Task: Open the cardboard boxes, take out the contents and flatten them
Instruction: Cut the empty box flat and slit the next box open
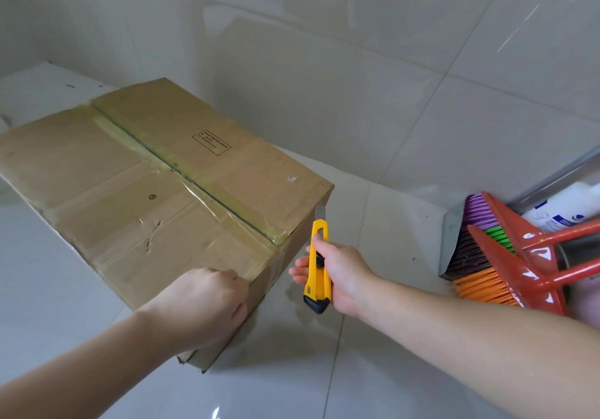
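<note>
We pin the taped brown cardboard box (156,188), left hand (207,301) gripping its 6 o'clock corner; right hand (337,275) holds the yellow utility knife (318,266). Slit shallow along the tape seam (191,172).

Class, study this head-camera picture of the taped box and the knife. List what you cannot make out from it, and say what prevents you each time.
- Contents of the cardboard box: hidden, flaps closed under tape.
- Printed label on the box top: too small to read.
- Left hand fingertips: curled over the box's near edge, out of sight.
- White bottle: cut off by the right edge, behind the brooms.
- Utility knife blade: only a short tip shows.
</note>
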`<act>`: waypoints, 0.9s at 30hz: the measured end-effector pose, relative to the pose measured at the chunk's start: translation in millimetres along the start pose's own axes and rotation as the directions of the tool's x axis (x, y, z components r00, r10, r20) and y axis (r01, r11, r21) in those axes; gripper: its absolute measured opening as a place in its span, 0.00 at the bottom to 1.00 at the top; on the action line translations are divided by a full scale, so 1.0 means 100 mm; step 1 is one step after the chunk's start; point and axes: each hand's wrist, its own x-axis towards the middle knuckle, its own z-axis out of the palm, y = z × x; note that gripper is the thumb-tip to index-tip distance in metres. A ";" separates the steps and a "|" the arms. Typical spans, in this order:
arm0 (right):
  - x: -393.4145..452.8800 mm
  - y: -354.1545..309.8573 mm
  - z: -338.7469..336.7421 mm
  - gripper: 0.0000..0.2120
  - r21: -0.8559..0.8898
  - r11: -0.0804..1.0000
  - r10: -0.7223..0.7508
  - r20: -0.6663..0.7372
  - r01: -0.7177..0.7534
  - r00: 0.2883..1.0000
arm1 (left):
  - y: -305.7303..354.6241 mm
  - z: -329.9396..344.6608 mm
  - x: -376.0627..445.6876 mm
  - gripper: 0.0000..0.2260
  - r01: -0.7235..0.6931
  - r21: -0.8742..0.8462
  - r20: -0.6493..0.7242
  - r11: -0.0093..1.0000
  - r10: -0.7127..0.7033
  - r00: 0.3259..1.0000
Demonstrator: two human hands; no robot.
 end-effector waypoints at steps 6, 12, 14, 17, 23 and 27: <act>-0.01 0.05 0.03 0.14 -0.046 0.999 0.002 0.020 -0.002 1.000 | -0.01 0.01 0.03 0.14 -0.005 -0.001 -0.010 1.000 0.005 1.000; -0.10 0.17 -0.02 0.12 -0.147 0.989 0.035 0.043 -0.029 0.998 | 0.00 0.01 0.00 0.14 0.006 0.008 -0.016 1.000 -0.006 1.000; -0.11 0.19 -0.04 0.11 -0.179 0.983 0.040 0.049 -0.030 0.998 | 0.00 0.00 0.00 0.14 0.017 0.013 -0.012 1.000 -0.017 1.000; -0.15 0.23 -0.05 0.11 -0.199 0.979 0.044 0.066 -0.030 0.997 | 0.00 -0.02 0.00 0.13 0.038 0.022 -0.007 0.999 -0.037 0.999; -0.26 0.37 0.02 0.10 -0.249 0.968 0.057 0.110 -0.028 0.992 | -0.01 -0.02 -0.04 0.15 0.073 0.009 -0.011 0.997 -0.072 0.997; -0.32 0.44 0.09 0.10 -0.289 0.957 0.064 0.140 -0.021 0.988 | -0.01 0.00 -0.06 0.16 0.079 0.023 -0.005 0.997 -0.079 0.997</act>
